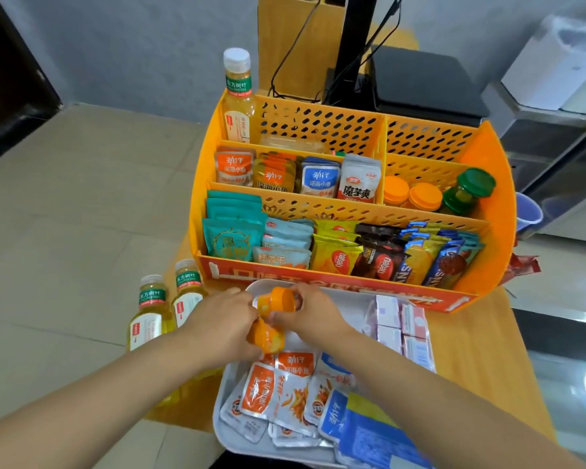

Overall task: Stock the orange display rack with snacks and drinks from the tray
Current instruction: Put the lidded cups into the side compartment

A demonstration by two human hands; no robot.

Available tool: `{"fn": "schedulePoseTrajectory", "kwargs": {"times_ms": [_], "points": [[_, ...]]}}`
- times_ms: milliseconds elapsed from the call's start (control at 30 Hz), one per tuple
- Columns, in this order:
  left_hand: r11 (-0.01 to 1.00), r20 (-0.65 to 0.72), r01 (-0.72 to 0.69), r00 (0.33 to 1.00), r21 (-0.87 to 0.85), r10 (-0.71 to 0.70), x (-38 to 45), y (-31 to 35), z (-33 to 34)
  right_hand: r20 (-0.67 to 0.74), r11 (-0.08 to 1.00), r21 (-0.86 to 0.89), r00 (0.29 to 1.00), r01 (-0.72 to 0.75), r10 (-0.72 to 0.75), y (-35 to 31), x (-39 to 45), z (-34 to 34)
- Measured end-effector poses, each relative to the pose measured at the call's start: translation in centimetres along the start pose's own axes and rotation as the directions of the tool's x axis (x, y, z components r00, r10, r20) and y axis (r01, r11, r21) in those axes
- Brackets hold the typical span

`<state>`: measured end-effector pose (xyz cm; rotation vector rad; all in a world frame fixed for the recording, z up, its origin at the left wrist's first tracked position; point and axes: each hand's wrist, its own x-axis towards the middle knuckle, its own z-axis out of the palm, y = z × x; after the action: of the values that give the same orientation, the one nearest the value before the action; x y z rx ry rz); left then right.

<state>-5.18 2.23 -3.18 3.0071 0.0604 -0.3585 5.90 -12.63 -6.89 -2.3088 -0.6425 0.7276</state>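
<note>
Orange display rack [484,157]: on table, partly stocked; one tea bottle [238,96] upright in rear left compartment. White tray [227,394]: just before rack, holding snack packets [285,394]. Two tea bottles [168,316]: left of tray. Left hand [222,324], right hand [305,314]: above tray, each pinching one small orange-capped bottle [276,301].

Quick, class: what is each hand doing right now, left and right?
Left hand: grips the lower orange-capped bottle.
Right hand: grips the upper orange-capped bottle.
</note>
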Motion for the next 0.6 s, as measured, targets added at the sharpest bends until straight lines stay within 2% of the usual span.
{"fn": "schedulePoseTrajectory", "kwargs": {"times_ms": [100, 200, 300, 400, 500, 600], "points": [[0.999, 0.024, 0.023, 0.999, -0.047, -0.022, 0.2, -0.1, 0.0, -0.038, 0.998, -0.044, 0.998, 0.054, -0.056, 0.1, -1.0, -2.4], [0.994, 0.050, 0.064, 0.997, -0.089, -0.060, 0.5, 0.0, 0.0, -0.031, 0.996, 0.052, 0.997, 0.079, -0.078, 0.0, -1.9, -5.2], [0.950, 0.137, 0.160, 0.982, -0.266, -0.127, 1.4, 0.2, -1.2, -0.035, 0.985, 0.153, 0.996, 0.083, -0.079, 0.2, -2.2, -7.8], [0.864, 0.188, 0.197, 0.975, -0.464, -0.122, 3.0, 0.5, -4.1, -0.024, 0.965, 0.243, 0.995, 0.096, -0.093, 0.6, -2.1, -10.5], [0.774, 0.148, 0.159, 0.985, -0.612, -0.086, 4.8, 1.1, -7.8, -0.065, 0.953, 0.275, 0.991, 0.128, -0.114, 1.1, -1.8, -13.6], [0.746, 0.045, 0.074, 0.997, -0.662, -0.059, 7.4, 2.2, -11.7, -0.195, 0.964, 0.183, 0.968, 0.194, -0.158, 1.4, -1.2, -17.6]]}}
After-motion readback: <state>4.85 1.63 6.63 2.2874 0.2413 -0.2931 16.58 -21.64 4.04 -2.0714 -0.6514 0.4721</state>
